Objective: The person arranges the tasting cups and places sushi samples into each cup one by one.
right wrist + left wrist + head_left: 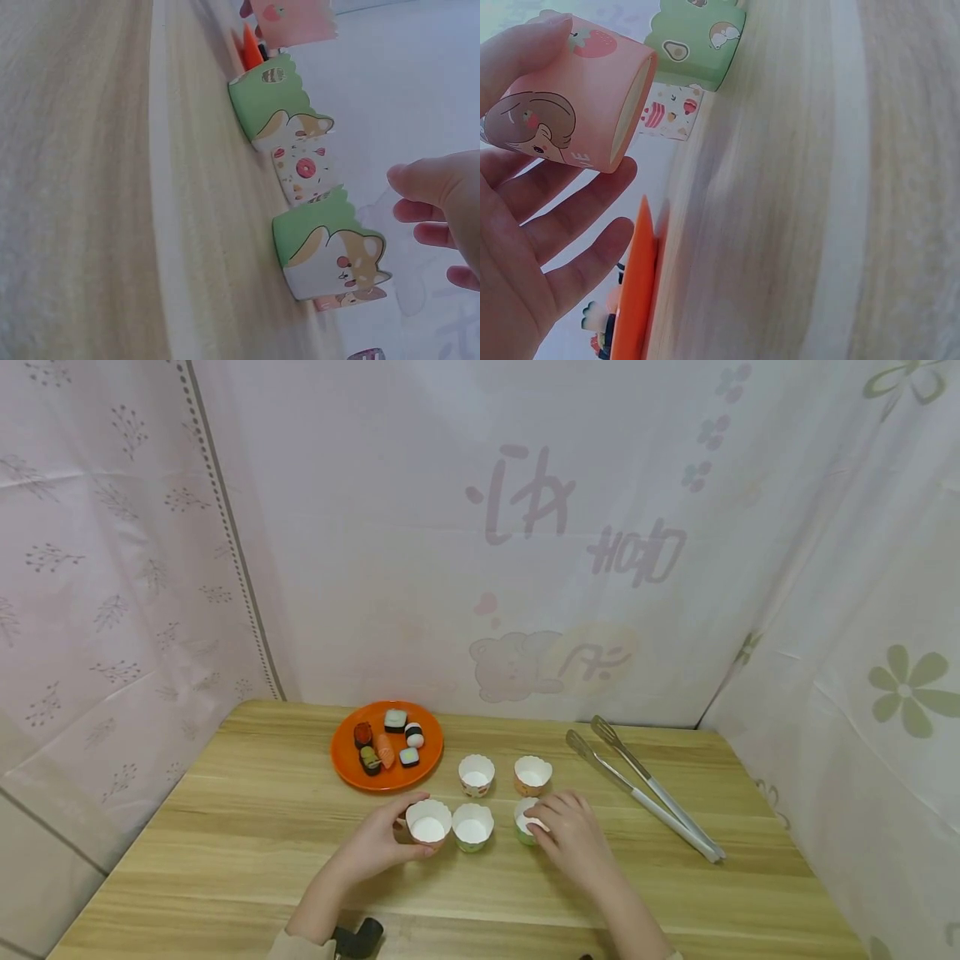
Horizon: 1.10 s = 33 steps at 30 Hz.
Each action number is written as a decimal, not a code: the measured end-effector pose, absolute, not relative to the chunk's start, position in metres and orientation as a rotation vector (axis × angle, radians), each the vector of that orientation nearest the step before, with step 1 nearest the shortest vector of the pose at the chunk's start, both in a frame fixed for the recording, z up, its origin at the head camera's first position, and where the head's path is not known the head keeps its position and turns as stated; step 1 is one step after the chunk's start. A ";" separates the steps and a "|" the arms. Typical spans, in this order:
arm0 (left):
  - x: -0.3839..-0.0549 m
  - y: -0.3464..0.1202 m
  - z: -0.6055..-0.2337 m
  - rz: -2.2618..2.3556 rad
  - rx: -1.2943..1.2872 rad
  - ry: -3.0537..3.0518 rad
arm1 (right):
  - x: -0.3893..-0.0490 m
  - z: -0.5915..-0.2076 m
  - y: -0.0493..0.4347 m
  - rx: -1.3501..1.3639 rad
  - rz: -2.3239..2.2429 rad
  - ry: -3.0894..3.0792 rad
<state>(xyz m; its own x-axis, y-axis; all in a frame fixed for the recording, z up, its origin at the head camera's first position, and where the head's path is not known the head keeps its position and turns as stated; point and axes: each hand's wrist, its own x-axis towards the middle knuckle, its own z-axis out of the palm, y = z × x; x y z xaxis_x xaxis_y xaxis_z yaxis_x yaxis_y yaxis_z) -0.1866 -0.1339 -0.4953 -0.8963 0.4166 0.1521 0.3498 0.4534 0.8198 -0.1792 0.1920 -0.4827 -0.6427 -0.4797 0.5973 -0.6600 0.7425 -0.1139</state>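
My left hand (375, 841) grips a pink paper baking cup (429, 823) with a strawberry and a cartoon face on its side. In the left wrist view this cup (592, 97) is held above the wood table. Just right of it stands a green paper cup (472, 828). My right hand (573, 837) hovers by a second green cup (522, 835), which shows a dog's face (337, 259). Its fingertips (405, 180) are apart from that cup in the right wrist view. Behind stand a white patterned cup (476, 777) and a pinkish cup (532, 777).
An orange plate (347, 768) at the back left bears several toy-like sushi pieces (385, 750). Metal tongs (656, 797) lie spread on the right of the table (480, 918). A black object (362, 937) sits at the front edge near the left sleeve. Printed curtains surround the table.
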 end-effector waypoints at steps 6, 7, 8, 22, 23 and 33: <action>-0.186 -0.133 -0.495 1.452 0.688 2.625 | -0.179 -0.476 0.189 0.870 0.423 -2.385; -0.186 -0.133 -0.495 1.452 0.684 2.623 | -0.179 -0.475 0.188 0.872 0.425 -2.383; -0.186 -0.133 -0.494 1.453 0.679 2.619 | -0.179 -0.473 0.187 0.876 0.428 -2.381; -0.185 -0.133 -0.495 1.493 0.676 2.579 | -0.178 -0.454 0.173 0.971 0.431 -2.333; -0.185 -0.133 -0.495 1.493 0.675 2.579 | -0.178 -0.453 0.172 0.975 0.430 -2.328; -0.185 -0.133 -0.493 1.479 0.680 2.594 | -0.177 -0.443 0.157 1.067 0.434 -2.239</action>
<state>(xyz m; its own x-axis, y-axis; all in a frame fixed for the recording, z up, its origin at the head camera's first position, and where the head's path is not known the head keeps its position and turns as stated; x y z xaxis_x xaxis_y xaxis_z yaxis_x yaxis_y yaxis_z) -0.1846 -0.1333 -0.4933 -0.8983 0.4140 0.1471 0.3374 0.4357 0.8344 -0.1771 0.1570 -0.4432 -0.4866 -0.5820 0.6516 -0.7831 0.6211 -0.0301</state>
